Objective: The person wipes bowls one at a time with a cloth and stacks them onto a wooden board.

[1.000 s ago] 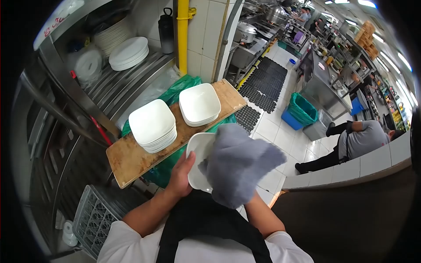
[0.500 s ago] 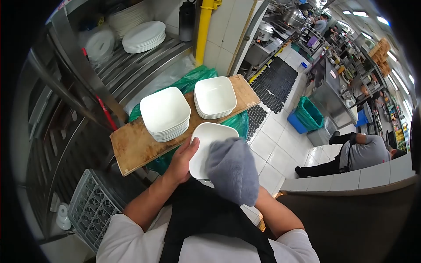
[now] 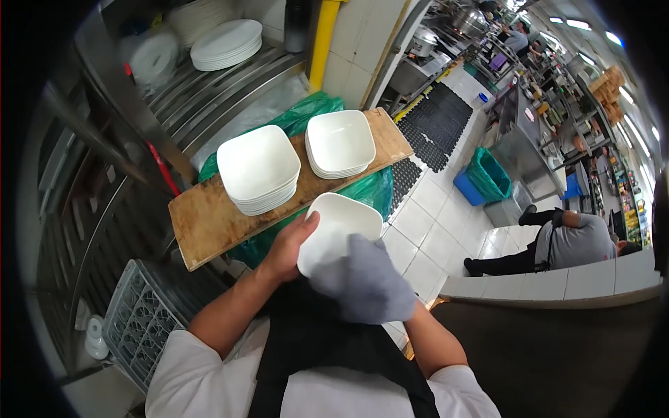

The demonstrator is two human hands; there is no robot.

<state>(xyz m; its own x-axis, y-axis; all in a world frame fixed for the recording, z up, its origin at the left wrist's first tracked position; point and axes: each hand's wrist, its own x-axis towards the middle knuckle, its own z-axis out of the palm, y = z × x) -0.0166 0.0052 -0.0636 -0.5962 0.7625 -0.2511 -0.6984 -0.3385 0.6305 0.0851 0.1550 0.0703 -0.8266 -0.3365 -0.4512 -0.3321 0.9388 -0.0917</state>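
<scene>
Held in front of the black apron (image 3: 327, 341): a white square bowl (image 3: 331, 226), tilted, hollow side toward the camera. Gripped on the left by the fingers (image 3: 311, 220) of the left hand (image 3: 286, 249), with the thumb over the rim. Against the bowl's near right part, a grey cloth (image 3: 376, 285), partly blurred, draped over the right hand; cannot tell how the fingers lie underneath. Just beyond, on a wooden board (image 3: 202, 223), side by side but apart: a left stack of white bowls (image 3: 258, 164) and a right stack of white bowls (image 3: 340, 143). Under the board, green plastic (image 3: 376, 191). Farther left, on a slatted metal rack (image 3: 219, 87), stacked white plates (image 3: 226, 43); near them a dark bottle (image 3: 296, 28) beside a yellow pipe (image 3: 324, 49). At lower left, a grey crate (image 3: 143, 324). To the right, on tiled floor (image 3: 432, 230), a black mat (image 3: 439, 122) and a green-lined blue bin (image 3: 468, 188). Beyond a low tiled wall (image 3: 543, 285), a bent-over person (image 3: 582, 240) in grey.
</scene>
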